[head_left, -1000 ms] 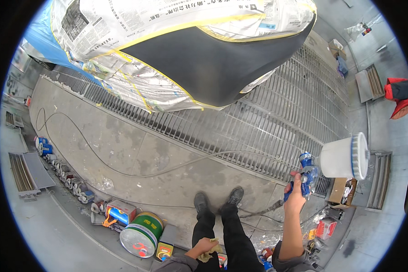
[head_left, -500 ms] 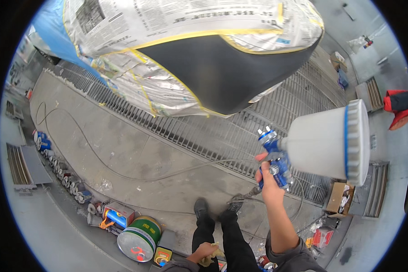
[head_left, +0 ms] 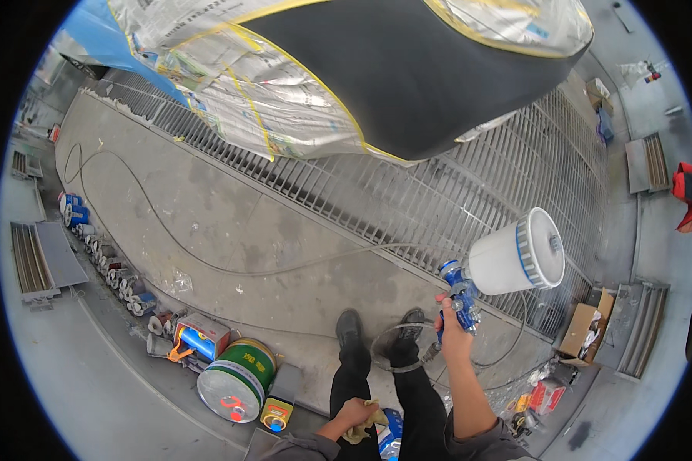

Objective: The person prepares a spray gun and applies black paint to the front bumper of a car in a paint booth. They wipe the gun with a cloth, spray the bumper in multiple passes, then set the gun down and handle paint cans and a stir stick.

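My right hand [head_left: 455, 330] grips a blue spray gun [head_left: 460, 300] with a large white cup [head_left: 507, 253] attached, held out at the lower right over the floor. A hose [head_left: 396, 338] loops below it, around one shoe. My left hand [head_left: 355, 411] is closed on a crumpled tan cloth [head_left: 361, 429] low in front of my legs. Ahead, at the top, stands a vehicle masked with newspaper [head_left: 269, 115], yellow tape and blue sheeting [head_left: 108, 34], leaving a dark grey panel [head_left: 392, 84] exposed.
A floor grating [head_left: 407, 200] runs under the vehicle beside concrete floor [head_left: 192, 215]. Several cans [head_left: 119, 280] and a green drum [head_left: 242, 365] line the left edge. An open cardboard box [head_left: 580, 326] lies at the right; red cloth [head_left: 686, 192] hangs at the far right.
The spray gun came up and leftward, then dropped back lower and away from the camera. The vehicle has shifted upward in view. The hose loop now shows around my shoe.
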The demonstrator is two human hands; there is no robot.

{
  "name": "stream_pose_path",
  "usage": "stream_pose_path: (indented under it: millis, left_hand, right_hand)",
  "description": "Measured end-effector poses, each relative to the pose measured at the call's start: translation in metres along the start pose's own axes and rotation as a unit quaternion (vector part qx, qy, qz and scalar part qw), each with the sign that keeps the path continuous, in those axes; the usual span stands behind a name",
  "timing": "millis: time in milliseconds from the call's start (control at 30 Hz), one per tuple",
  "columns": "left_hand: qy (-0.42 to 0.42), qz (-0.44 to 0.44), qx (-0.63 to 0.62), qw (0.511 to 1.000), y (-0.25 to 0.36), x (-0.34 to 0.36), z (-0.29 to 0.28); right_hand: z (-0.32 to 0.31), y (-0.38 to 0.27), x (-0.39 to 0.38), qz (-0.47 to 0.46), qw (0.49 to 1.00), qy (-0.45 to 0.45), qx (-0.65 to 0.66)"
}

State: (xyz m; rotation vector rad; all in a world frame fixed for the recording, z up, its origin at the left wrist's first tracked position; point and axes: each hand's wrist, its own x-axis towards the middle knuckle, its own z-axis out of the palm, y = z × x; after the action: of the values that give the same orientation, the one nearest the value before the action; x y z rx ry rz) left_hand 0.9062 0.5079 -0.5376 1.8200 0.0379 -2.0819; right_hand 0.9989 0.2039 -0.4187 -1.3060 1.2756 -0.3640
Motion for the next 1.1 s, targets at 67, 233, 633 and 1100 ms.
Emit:
stream_pose_path:
  millis: [67, 233, 633, 1100]
  left_hand:
    - [-0.001, -0.009, -0.011, 1.0, 0.006, -0.007, -0.001]
    - [0.048, 0.021, 0.044, 0.998, 0.007, 0.004, 0.012]
    - [0.094, -0.018, 0.068, 0.993, 0.074, 0.021, 0.058]
    - [0.103, 0.058, 0.157, 0.981, 0.363, 0.052, 0.225]
  right_hand:
    - [-0.004, 0.007, 0.0, -0.006, 0.999, -0.035, 0.002]
    - [-0.027, 0.023, 0.016, -0.036, 0.998, -0.052, 0.03]
    - [-0.178, 0.009, 0.121, -0.048, 0.996, -0.02, 0.068]
    - [-0.495, -0.117, 0.297, -0.104, 0.977, 0.092, 0.163]
